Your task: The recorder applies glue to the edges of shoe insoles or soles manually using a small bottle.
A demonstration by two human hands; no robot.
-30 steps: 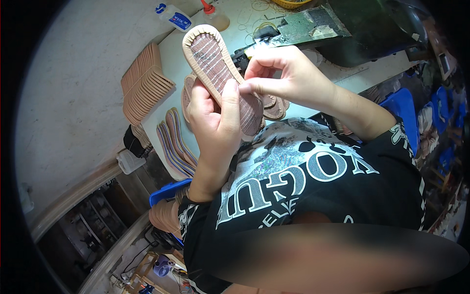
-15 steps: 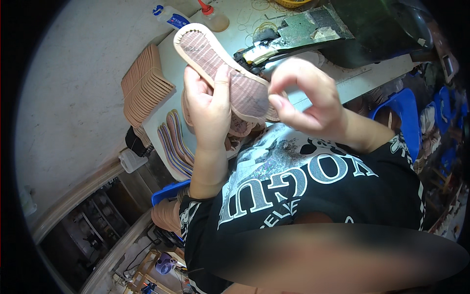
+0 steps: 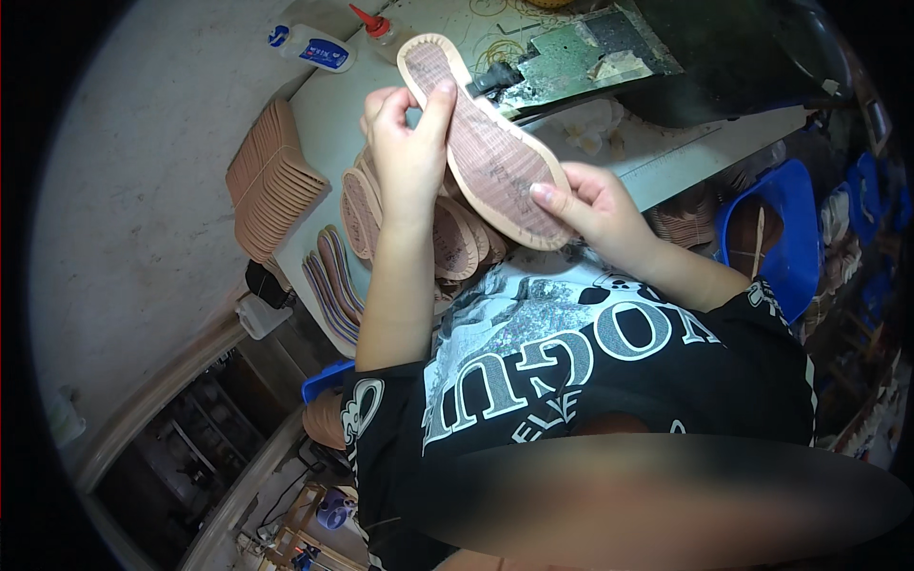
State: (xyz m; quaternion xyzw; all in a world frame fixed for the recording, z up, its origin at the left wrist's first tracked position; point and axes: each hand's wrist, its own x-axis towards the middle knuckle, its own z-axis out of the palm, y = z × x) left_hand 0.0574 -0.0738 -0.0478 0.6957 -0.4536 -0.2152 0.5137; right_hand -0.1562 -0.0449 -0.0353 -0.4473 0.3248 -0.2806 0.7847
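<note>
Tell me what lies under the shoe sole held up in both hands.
Under the shoe sole, a fanned pile of similar soles lies on the white table. The left hand and the sole cover the pile's middle, so its count stays hidden.

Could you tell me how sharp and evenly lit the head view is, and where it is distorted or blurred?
In the head view the shoe sole and both hands, left hand and right hand, look sharp and well lit; the white table edge bends with the fisheye; the corners are black; a smeared blurred band crosses the lower shirt.
</note>
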